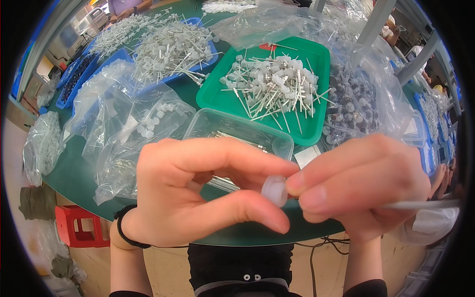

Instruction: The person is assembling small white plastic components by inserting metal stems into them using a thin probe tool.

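Observation:
Close in front of me, a small frosted white plastic cap sits between the thumb and fingers of my left hand. My right hand is pinched at the cap's right side. A thin pale rod runs through my right hand and sticks out to the right; its other end is hidden by my fingers, so whether it enters the cap cannot be seen. Behind my hands stands a clear plastic box with thin metal rods in it. Beyond it, a green tray holds many white-capped rods.
Blue trays heaped with white-capped rods lie at the far left. Clear bags of white caps and dark parts flank the green tray. A grey metal post rises at the right. A red stool stands at lower left. Other people sit across.

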Motion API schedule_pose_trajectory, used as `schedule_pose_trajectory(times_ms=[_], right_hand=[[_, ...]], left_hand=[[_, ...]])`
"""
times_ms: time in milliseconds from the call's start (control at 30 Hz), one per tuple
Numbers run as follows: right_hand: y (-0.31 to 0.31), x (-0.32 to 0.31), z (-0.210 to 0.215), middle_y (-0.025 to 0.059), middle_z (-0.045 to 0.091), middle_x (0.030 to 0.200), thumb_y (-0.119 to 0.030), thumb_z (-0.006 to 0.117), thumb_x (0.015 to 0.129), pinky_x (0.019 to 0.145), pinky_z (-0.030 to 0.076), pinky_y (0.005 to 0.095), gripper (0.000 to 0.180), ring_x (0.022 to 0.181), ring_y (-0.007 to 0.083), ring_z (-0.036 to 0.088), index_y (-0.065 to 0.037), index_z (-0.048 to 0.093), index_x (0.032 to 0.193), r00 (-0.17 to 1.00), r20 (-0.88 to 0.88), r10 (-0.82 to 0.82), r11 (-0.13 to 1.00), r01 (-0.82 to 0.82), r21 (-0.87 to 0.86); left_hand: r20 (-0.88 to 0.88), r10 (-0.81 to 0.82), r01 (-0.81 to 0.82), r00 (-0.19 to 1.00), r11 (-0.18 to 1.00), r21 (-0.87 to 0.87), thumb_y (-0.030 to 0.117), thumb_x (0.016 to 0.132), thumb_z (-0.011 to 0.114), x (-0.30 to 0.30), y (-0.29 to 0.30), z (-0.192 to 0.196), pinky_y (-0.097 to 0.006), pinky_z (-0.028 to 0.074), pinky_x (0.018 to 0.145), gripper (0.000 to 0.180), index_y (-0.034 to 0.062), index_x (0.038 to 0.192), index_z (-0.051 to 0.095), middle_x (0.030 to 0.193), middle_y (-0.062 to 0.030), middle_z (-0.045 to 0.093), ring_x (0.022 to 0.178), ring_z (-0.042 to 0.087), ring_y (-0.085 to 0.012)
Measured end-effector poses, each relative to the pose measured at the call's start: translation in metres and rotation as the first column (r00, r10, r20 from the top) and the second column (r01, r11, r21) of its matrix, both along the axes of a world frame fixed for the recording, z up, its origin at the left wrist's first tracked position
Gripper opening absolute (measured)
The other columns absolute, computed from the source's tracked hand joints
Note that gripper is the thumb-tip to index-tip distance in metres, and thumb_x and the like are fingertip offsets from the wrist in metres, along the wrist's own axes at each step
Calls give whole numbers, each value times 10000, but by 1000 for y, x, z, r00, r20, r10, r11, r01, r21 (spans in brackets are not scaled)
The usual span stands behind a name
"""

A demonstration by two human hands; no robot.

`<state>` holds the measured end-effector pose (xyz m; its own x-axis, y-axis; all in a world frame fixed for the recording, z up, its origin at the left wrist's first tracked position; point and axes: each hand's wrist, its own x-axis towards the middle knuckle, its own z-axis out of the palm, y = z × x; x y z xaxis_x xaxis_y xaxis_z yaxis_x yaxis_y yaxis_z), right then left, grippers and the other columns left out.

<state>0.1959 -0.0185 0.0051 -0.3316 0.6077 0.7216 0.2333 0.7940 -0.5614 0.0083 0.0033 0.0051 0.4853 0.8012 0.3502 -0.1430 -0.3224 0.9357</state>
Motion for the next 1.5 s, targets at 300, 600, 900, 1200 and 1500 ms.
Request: schedule_pose_trajectory(times_ms=[300, 600, 900, 1200, 1500], right_hand=[[-15, -2, 28, 106, 610, 687, 60, 638, 641, 471, 481, 212, 133, 557, 167, 589, -27, 607, 737, 988, 116, -102, 936, 135, -324], [8, 1, 17, 109, 607, 682, 52, 623, 678, 468, 479, 215, 93, 553, 168, 589, -23, 603, 729, 989, 58, 139, 988, -135, -72], [6, -4, 8, 116, 600, 715, 9, 655, 671, 482, 474, 210, 85, 569, 158, 581, -44, 598, 705, 992, -90, 88, 992, -95, -83], [5, -7, 8, 123, 591, 716, 17, 656, 663, 501, 479, 218, 89, 580, 167, 578, -44, 596, 686, 984, -153, 91, 991, -105, -80], [10, -6, 7, 136, 586, 738, 19, 656, 667, 557, 505, 250, 90, 616, 190, 584, -39, 591, 690, 973, -150, 178, 983, -182, -18]], left_hand=[[-79, -5, 17, 997, 989, 149, 72, 617, 724, 2, 3, -1, -241, 470, 582, 270, -92, 794, 603, 721, -148, 626, 635, 610, -178], [23, 60, -59, 998, 998, -33, 0, 623, 690, 2, -6, -3, -254, 477, 568, 227, -97, 804, 592, 704, -148, 618, 614, 608, -173], [80, 33, -34, 996, 999, 13, 65, 603, 742, 0, -8, -4, -271, 490, 631, 321, -82, 836, 578, 785, -149, 612, 725, 609, -189], [-19, 66, -64, 998, 993, 97, 178, 586, 775, -4, -10, -1, -268, 471, 658, 410, -75, 842, 578, 790, -141, 607, 726, 597, -183], [18, 78, -80, 997, 951, 298, 95, 618, 752, -3, -6, -9, -249, 443, 578, 381, -93, 879, 547, 778, -158, 608, 657, 572, -169]])
